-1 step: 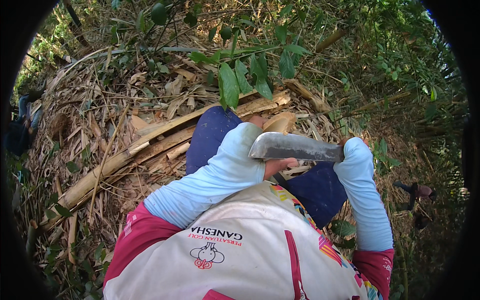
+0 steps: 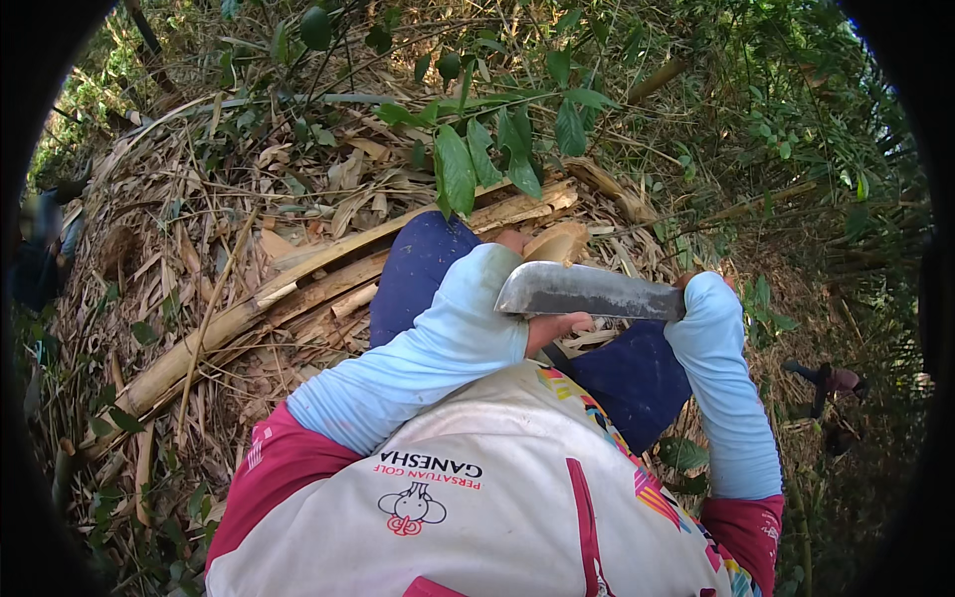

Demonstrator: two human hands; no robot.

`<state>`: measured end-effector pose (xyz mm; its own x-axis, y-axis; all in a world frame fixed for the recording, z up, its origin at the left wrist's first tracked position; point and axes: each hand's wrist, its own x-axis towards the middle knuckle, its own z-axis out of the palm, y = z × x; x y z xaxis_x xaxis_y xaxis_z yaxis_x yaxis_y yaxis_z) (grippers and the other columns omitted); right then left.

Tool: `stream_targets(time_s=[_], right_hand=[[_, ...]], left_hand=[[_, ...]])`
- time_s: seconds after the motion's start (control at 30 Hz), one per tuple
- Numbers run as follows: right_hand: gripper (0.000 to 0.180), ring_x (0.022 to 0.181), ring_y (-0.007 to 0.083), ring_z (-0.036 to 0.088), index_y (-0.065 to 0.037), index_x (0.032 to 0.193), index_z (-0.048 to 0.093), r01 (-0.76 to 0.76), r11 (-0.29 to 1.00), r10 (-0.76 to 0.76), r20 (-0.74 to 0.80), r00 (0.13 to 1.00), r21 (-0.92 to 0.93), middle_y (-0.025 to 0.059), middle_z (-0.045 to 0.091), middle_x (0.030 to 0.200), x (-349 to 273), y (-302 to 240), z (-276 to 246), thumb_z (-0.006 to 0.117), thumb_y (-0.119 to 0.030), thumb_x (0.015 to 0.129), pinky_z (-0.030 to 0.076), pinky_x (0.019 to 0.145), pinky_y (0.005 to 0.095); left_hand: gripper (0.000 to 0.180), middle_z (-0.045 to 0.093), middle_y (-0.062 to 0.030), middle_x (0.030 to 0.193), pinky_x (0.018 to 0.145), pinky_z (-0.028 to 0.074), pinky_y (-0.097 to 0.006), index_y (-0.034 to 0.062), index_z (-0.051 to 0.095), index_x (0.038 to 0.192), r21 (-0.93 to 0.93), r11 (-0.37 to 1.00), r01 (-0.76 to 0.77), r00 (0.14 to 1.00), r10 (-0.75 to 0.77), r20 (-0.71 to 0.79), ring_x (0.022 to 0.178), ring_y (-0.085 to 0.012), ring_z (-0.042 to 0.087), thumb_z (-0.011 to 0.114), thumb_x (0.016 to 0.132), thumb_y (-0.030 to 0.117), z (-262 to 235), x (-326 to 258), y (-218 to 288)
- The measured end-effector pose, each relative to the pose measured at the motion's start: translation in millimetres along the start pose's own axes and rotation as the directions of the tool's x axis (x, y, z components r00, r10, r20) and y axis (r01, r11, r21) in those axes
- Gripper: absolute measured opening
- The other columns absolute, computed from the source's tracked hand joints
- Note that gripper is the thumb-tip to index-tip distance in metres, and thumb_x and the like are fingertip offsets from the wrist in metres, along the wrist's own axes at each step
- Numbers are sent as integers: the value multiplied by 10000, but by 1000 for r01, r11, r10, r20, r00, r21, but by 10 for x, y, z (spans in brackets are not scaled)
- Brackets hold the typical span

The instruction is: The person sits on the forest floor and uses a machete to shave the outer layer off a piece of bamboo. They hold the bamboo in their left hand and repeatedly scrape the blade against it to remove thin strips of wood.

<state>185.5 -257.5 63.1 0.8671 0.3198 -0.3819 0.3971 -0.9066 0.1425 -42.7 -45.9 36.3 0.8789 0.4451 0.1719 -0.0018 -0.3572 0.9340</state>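
My right hand, its back under a pale blue sleeve, is closed round the mostly hidden handle of a machete. The broad grey blade lies level across my lap, its tip toward my left wrist. Beyond the blade, a pale, freshly cut piece of wood sticks up beside the fingers of my left hand. That hand appears closed on the wood; its thumb shows below the blade, while the blade and sleeve hide the rest of the grip. The wood's lower part is hidden too.
Split bamboo poles lie on dry leaf litter to the left. A leafy green branch hangs ahead of my knees. Dense undergrowth stands at the right. Another person is small at the far right; a blurred dark shape sits at the left rim.
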Motion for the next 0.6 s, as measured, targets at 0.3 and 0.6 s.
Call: stream_targets(time_s=[0.3, 0.6], right_hand=[[345, 859, 213, 611, -119, 981, 620, 138, 962, -147, -18, 989, -237, 72, 667, 856, 154, -331, -124, 690, -319, 709, 396, 875, 352], [66, 560, 121, 584, -19, 776, 656, 291, 351, -549, -56, 834, 890, 56, 601, 634, -205, -367, 411, 690, -54, 733, 454, 504, 287]], left_hand=[[501, 654, -102, 853, 688, 510, -296, 5, 566, 971, -340, 931, -134, 965, 44, -260, 778, -183, 646, 881, 663, 244, 186, 151, -265], [825, 557, -15, 829, 728, 475, -267, 6, 395, 1217, -50, 998, 47, 965, -59, -254, 764, -114, 545, 897, 604, 236, -106, 387, -413]])
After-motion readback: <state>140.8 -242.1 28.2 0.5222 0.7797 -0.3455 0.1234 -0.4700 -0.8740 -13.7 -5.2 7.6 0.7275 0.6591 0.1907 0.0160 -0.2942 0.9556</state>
